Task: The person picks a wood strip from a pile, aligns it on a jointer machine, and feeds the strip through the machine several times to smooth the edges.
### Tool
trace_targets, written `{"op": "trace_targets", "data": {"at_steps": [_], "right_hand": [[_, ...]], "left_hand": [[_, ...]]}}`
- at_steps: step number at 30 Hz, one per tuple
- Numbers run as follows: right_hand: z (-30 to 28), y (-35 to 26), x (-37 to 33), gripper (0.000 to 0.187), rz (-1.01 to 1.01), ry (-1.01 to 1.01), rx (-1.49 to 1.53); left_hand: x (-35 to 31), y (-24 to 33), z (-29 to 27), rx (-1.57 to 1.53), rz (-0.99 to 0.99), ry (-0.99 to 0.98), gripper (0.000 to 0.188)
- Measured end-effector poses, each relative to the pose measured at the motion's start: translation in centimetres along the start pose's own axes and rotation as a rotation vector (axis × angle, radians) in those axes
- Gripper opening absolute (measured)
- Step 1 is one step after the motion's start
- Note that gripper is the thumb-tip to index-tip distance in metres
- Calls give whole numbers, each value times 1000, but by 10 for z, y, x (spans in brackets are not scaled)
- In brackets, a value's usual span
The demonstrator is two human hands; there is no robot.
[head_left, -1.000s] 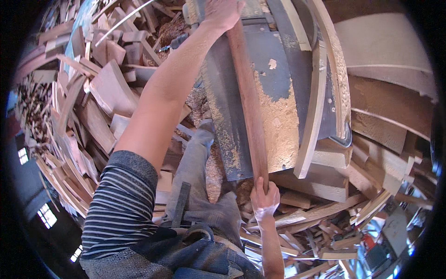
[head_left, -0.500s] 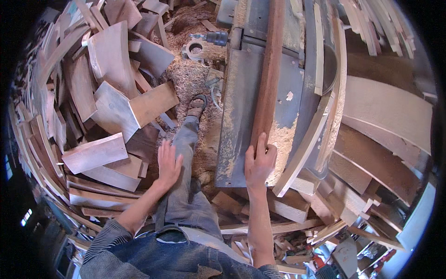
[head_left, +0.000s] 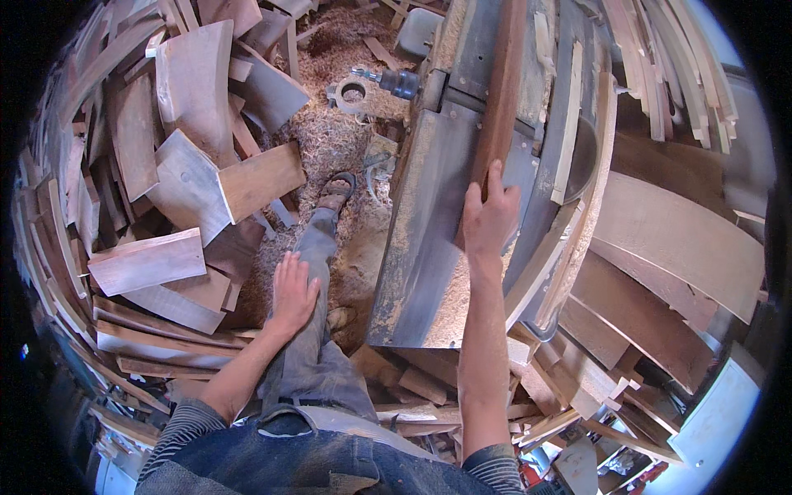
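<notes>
A long, narrow reddish-brown wooden board (head_left: 502,87) lies lengthwise on the grey metal bed (head_left: 427,194) of a jointer-like machine. My right hand (head_left: 492,213) grips the board near its near end, index finger stretched along the top and the other fingers curled at its side. Part of that end is hidden under the hand. On the left, my left hand (head_left: 294,289) holds nothing; its fingers are extended, and it is over my trouser leg, beside the knee. Pale shavings cover parts of the bed near my right forearm.
Cut boards (head_left: 196,87) are heaped along the left. A curved wooden rail (head_left: 601,165) borders the machine's right side, with wide planks (head_left: 672,231) stacked beyond. A drill-type chuck (head_left: 399,83) sticks out from the machine's left side above a shavings-covered floor (head_left: 330,136).
My right hand has moved forward along the machine, and the board has slid away from me with it. My left hand has stayed by my leg. The view has shifted slightly.
</notes>
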State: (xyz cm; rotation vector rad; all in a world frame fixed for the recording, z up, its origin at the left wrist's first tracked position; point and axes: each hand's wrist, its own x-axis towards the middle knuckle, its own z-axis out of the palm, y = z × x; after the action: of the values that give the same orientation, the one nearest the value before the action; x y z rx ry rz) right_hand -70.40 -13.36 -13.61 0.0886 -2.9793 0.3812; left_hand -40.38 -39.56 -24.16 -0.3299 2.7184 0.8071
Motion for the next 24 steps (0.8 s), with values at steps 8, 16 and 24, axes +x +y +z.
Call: {"op": "trace_targets", "data": {"at_steps": [8,16,24], "right_hand": [[21,2,116,50,-127,98,-20],[52,5,241,54,-146,67,-11],[55,19,289,53,-124,53,-53]], "left_hand": [[17,4,-12,11,-39,-28,49],[41,-2,-26,-8,-98,-49,51],[50,-14,-39,-4,-69,-19,52]]}}
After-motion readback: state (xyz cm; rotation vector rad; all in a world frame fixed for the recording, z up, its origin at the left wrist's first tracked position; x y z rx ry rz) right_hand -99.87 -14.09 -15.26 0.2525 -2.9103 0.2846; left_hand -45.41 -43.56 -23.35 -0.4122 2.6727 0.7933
